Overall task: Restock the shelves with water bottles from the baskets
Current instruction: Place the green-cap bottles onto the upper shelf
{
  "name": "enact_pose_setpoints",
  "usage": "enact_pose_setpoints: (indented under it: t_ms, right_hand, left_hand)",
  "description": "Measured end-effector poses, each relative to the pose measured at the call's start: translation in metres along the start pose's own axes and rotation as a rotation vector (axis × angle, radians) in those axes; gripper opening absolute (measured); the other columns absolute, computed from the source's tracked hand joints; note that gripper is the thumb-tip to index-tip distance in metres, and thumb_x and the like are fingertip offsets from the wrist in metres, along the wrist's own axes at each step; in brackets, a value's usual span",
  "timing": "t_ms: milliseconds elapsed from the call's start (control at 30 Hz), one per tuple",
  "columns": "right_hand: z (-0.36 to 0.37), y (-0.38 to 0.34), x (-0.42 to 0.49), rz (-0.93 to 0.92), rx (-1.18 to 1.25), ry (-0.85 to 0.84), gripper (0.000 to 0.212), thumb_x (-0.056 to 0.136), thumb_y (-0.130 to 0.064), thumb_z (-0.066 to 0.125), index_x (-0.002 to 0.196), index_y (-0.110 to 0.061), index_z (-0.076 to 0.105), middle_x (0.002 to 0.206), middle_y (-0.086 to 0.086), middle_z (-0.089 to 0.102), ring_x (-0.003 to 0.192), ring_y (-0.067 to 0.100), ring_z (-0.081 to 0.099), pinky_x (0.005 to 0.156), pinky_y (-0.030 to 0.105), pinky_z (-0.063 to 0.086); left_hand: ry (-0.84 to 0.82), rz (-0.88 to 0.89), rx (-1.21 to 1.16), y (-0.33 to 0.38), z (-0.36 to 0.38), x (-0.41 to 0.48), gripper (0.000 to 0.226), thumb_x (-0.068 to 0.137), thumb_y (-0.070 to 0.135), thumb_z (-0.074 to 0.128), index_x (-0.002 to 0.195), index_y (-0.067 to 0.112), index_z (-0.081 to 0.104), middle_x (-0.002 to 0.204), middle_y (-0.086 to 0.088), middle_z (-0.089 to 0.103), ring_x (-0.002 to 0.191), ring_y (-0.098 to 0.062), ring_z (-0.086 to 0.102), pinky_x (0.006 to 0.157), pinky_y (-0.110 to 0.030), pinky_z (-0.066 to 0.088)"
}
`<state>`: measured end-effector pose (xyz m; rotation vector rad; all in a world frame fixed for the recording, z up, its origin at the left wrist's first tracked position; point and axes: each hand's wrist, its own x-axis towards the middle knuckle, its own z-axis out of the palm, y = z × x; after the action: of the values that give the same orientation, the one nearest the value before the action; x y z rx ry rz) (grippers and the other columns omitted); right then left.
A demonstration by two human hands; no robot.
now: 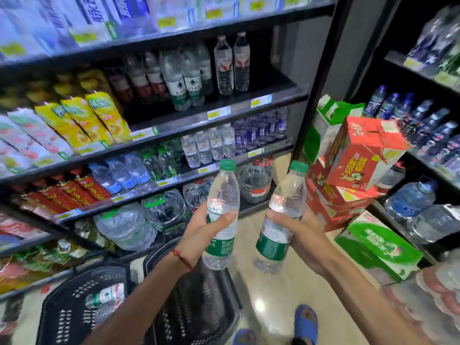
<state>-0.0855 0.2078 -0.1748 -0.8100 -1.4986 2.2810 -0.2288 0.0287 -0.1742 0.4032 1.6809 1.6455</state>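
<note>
**Left hand** (202,231): the forearm enters from 7 o'clock with the palm turned inward. The thumb lies across the label of the left water bottle (224,190) and the fingers wrap behind it. Grip state: grasping the bottle at mid-body. The bottle stands near upright, green cap at 12 o'clock. A red cord (183,258) circles the wrist.

**Right hand** (302,235): the forearm enters from 5 o'clock. The fingers curl round the right water bottle (286,192) just above its green label. Grip state: grasping. This bottle tilts, cap toward 1 o'clock.

The two bottles are held apart, side by side, in front of the lower shelves (174,180) (the large jugs behind them are blurred).

Two black baskets lie below:
- The left basket (67,314), at 7 o'clock, holds a spare bottle (105,296).
- The near basket (199,302), at 6 o'clock, sits under the left forearm.
</note>
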Motion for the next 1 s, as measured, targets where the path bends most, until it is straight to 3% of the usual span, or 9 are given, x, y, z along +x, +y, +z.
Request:
enact_pose_setpoints:
  t_ms: [200, 367, 533, 633, 700, 767, 867, 933, 1000]
  right_hand:
    - [-0.045, -0.055, 0.076, -0.004, -0.178, -0.248, 0.058, 0.06, -0.006, 0.083, 0.116, -0.01, 0.067, 0.095, 0.004, 0.077, 0.088, 0.017, 0.072, 0.076, 0.027, 0.057]
    - [-0.069, -0.099, 0.131, -0.024, -0.331, -0.374, 0.055, 0.069, -0.003, 0.091, 0.118, -0.009, 0.066, 0.107, 0.011, 0.079, 0.097, 0.021, 0.074, 0.091, 0.039, 0.059]
    - [-0.069, -0.136, 0.186, -0.159, -0.482, -0.439, 0.051, 0.067, 0.001, 0.094, 0.111, -0.016, 0.072, 0.102, 0.0, 0.081, 0.095, 0.016, 0.076, 0.085, 0.03, 0.062]
    - [-0.061, -0.149, 0.223, -0.2, -0.528, -0.496, 0.054, 0.064, -0.003, 0.097, 0.111, -0.017, 0.074, 0.105, 0.003, 0.081, 0.098, 0.019, 0.075, 0.093, 0.039, 0.059]
    - [-0.055, -0.156, 0.249, -0.236, -0.56, -0.534, 0.06, 0.062, -0.017, 0.102, 0.115, -0.02, 0.074, 0.112, 0.004, 0.079, 0.107, 0.022, 0.074, 0.099, 0.041, 0.055]
    - [-0.042, -0.164, 0.271, -0.31, -0.632, -0.514, 0.067, 0.057, -0.032, 0.104, 0.116, -0.027, 0.073, 0.117, 0.0, 0.075, 0.11, 0.013, 0.071, 0.097, 0.032, 0.053]
    - [-0.016, -0.171, 0.301, -0.404, -0.692, -0.5, 0.056, 0.062, -0.014, 0.101, 0.106, -0.033, 0.07, 0.107, -0.012, 0.073, 0.095, -0.003, 0.068, 0.081, 0.01, 0.048]
    - [0.002, -0.169, 0.324, -0.496, -0.736, -0.455, 0.059, 0.063, -0.012, 0.099, 0.104, -0.039, 0.065, 0.11, -0.007, 0.07, 0.099, 0.003, 0.066, 0.081, 0.01, 0.046]
    - [0.019, -0.164, 0.343, -0.553, -0.738, -0.357, 0.065, 0.063, -0.013, 0.1, 0.105, -0.041, 0.058, 0.116, -0.001, 0.063, 0.106, 0.012, 0.062, 0.087, 0.019, 0.049]
  left_hand:
    - [0.234, 0.065, -0.033, 0.027, 0.041, 0.047, 0.077, 0.06, 0.049, 0.087, 0.126, 0.017, 0.063, 0.113, -0.004, 0.077, 0.103, -0.025, 0.074, 0.091, -0.043, 0.056]
    - [0.378, 0.09, -0.064, 0.047, 0.071, 0.068, 0.057, 0.067, 0.035, 0.085, 0.117, 0.016, 0.064, 0.104, -0.004, 0.078, 0.095, -0.025, 0.073, 0.084, -0.038, 0.057]
    - [0.489, 0.147, -0.06, 0.061, 0.076, 0.085, 0.074, 0.063, 0.047, 0.084, 0.126, 0.014, 0.063, 0.112, -0.006, 0.076, 0.098, -0.022, 0.073, 0.082, -0.032, 0.056]
    - [0.537, 0.162, -0.041, 0.069, 0.067, 0.102, 0.077, 0.06, 0.05, 0.084, 0.126, 0.014, 0.064, 0.113, -0.004, 0.077, 0.102, -0.021, 0.074, 0.087, -0.035, 0.056]
    - [0.553, 0.165, -0.04, 0.072, 0.057, 0.117, 0.078, 0.059, 0.051, 0.083, 0.125, 0.015, 0.064, 0.114, -0.004, 0.077, 0.105, -0.023, 0.073, 0.093, -0.039, 0.055]
    - [0.552, 0.171, -0.034, 0.076, 0.045, 0.133, 0.076, 0.06, 0.051, 0.082, 0.125, 0.016, 0.064, 0.114, -0.004, 0.077, 0.106, -0.024, 0.073, 0.094, -0.04, 0.055]
    - [0.564, 0.181, -0.035, 0.082, 0.024, 0.158, 0.07, 0.063, 0.047, 0.082, 0.124, 0.019, 0.064, 0.115, -0.001, 0.077, 0.107, -0.022, 0.073, 0.096, -0.041, 0.055]
    - [0.574, 0.17, -0.044, 0.086, 0.009, 0.173, 0.071, 0.061, 0.049, 0.081, 0.124, 0.021, 0.064, 0.114, -0.001, 0.077, 0.105, -0.022, 0.073, 0.096, -0.043, 0.056]
    - [0.566, 0.169, -0.037, 0.09, -0.006, 0.184, 0.065, 0.064, 0.047, 0.081, 0.123, 0.023, 0.064, 0.112, 0.0, 0.077, 0.104, -0.023, 0.073, 0.096, -0.044, 0.056]
